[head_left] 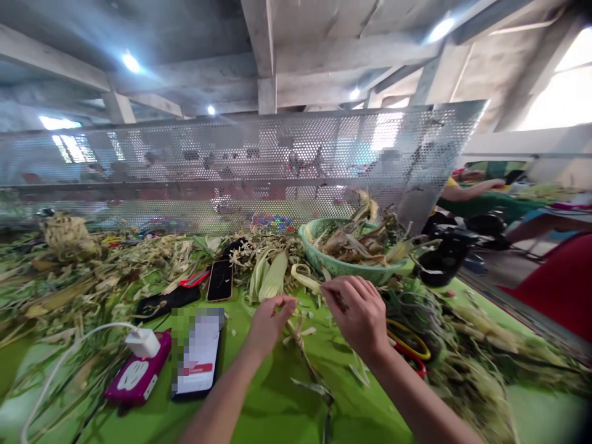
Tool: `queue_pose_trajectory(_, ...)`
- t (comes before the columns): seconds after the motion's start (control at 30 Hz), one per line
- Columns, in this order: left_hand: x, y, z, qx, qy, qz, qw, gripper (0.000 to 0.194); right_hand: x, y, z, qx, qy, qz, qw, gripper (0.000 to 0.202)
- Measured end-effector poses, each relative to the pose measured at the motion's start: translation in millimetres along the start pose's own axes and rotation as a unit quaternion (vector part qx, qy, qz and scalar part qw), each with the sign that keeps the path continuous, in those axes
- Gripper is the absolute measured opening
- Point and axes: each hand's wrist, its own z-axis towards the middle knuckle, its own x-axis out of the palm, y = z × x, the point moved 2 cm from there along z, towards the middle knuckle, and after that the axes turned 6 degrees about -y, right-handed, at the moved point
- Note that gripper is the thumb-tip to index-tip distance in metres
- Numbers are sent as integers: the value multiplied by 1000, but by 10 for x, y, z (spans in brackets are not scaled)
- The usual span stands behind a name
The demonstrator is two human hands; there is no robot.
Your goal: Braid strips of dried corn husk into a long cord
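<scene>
Right now, both hands are over the green worktop (259, 410), apart from each other. The left hand (271, 320) has its thumb and fingers drawn together above the knotted stem (304, 357); whether it grips anything I cannot tell. The right hand (361, 314) is curled, its fingertips at the end of a pale husk strip (303, 276); a firm pinch cannot be made out.

Taking the space between the hands as the dial's centre, the stem lies toward six o'clock. The wide green husks (275, 275) are at eleven, and the green basket (342, 266), heaped with dry husks, is at one. At ten sits the small phone (221, 282), beside the black pouch (171, 301) and a red tool (194, 279). Around eight are the lit phone (203, 354) and, farther out, the purple power bank (155, 361) with a white plug (141, 343) on it. Red and yellow loops (419, 349) show at four. Another person's arm (476, 190) reaches in at two, well apart, and a perforated screen (259, 163) stands across twelve.
</scene>
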Motion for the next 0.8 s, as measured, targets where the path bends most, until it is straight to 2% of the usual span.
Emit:
queue_pose_trajectory(0.1, -3, -81, -32, 4, 15, -19, 1000, 39, -1, 55, -5, 10, 1, 41, 999, 10)
queue_pose_trajectory(0.3, 70, -134, -24, -12, 32, -112, 993, 34, 134, 109, -58, 75, 45, 163, 983, 9)
queue_pose_trajectory(0.43, 114, -140, 15, -35, -27, -156, 987, 23, 178, 133, -70, 128, 90, 233, 960, 5)
queue_pose_trajectory(0.53, 119, -197, 41, -44, -74, -170, 982, 18, 194, 120, -67, 182, 118, 275, 937, 13)
queue_pose_trajectory(0.63, 113, -307, 62, -28, -76, -172, 982, 18, 217, 79, -62, 234, 120, 343, 902, 15)
queue_pose_trajectory(0.8, 122, -483, 89, -16, -73, -185, 980, 22, 250, 7, -41, 343, 119, 489, 793, 25)
